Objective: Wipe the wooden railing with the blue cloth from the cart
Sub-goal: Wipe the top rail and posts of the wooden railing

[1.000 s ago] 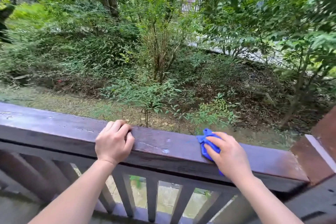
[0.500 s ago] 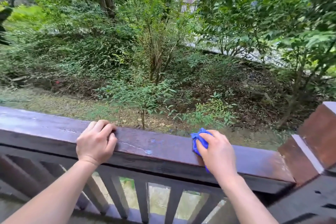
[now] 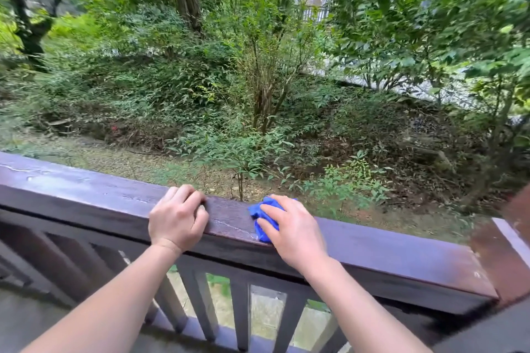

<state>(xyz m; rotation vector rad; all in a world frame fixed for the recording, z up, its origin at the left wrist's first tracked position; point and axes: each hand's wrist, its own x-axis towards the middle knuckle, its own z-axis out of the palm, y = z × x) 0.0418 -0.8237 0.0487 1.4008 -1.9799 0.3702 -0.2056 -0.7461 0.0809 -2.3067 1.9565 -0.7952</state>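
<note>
Head view: railing (image 3: 401, 249) runs left to lower right; right hand (image 3: 292, 231) presses bunched cloth (image 3: 262, 213) at centre; left hand (image 3: 176, 218) grips rail.

Head camera looks down, close over railing (image 3: 372, 241).

Two hands (image 3: 177, 218) (image 3: 292, 231), one blue cloth (image 3: 265, 216), one wooden railing (image 3: 387, 249)

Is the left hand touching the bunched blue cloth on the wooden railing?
Apart. The head view shows bare railing top between the left hand and the blue cloth.
</note>
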